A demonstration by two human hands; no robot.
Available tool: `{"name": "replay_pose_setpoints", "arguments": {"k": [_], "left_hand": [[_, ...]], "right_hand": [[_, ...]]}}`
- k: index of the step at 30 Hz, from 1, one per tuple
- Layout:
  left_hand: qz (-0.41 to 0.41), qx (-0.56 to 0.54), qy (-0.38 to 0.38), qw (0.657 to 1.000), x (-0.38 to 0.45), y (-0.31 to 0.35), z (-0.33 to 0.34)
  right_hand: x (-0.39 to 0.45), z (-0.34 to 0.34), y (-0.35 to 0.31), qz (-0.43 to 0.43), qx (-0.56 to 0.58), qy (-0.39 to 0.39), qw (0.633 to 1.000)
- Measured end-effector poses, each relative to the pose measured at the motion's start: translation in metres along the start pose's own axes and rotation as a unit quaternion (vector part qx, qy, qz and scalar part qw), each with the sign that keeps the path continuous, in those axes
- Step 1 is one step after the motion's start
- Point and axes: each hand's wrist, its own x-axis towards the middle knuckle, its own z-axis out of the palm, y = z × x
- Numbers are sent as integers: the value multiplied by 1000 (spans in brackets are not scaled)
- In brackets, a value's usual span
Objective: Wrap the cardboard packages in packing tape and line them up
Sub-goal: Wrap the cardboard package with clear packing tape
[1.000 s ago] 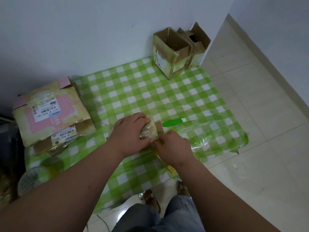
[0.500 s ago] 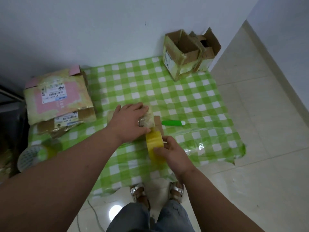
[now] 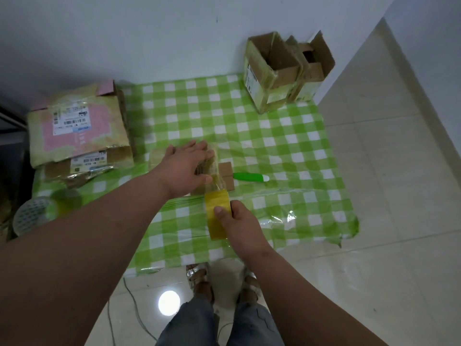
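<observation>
I see the left hand point(image 3: 185, 168) pressing flat, fingers straight, on a small cardboard package point(image 3: 225, 174) in the middle of the green checked tablecloth point(image 3: 274, 136). The right hand point(image 3: 239, 226) grips a yellow tape roll point(image 3: 217, 216) just beside it, tape stretched to the package.

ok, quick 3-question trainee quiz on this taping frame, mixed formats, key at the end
1. True or false: the left hand rests flat on the small package.
2. Multiple choice: the right hand grips A) the green-handled knife B) the yellow tape roll C) an open box.
3. Fill in: the knife lies on the checked cloth, to the ___ of the package.

Key: 1 true; 2 B; 3 right.
</observation>
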Motion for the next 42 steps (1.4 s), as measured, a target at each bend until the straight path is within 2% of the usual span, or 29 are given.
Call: {"name": "replay_pose_setpoints", "arguments": {"k": [6,10,13,17,22,24,26,28,32,34,42], "left_hand": [[-4,1,9,1000,-2,1,3],[-19,15,20,999,-1,2,2],[-65,34,78,994,-6,6,8],[-94,66,145,983,-17,15,22],[-109,-76,208,969,-36,24,27],[-103,-72,243,962,-48,27,32],[-147,-43,284,946,-60,30,41],[-193,-74,312,927,-68,34,51],[-270,-220,308,886,-74,45,66],[-301,-253,312,865,-70,47,67],[-254,-254,257,897,-67,44,71]], "right_hand": [[-6,-1,15,-10,-81,35,996],[-16,1,26,-25,-52,10,998],[-15,-3,25,-8,-13,-27,1000],[-13,-10,23,2,-36,-78,996],[-9,-18,16,-6,-86,-104,991],[-7,-20,12,-15,-113,-117,987],[-7,-22,9,-21,-137,-125,982],[-6,-23,8,-28,-155,-121,980],[-7,-24,8,-29,-160,-118,980],[-9,-25,7,-19,-158,-120,980],[-16,-25,10,-2,-132,-69,989]]}}
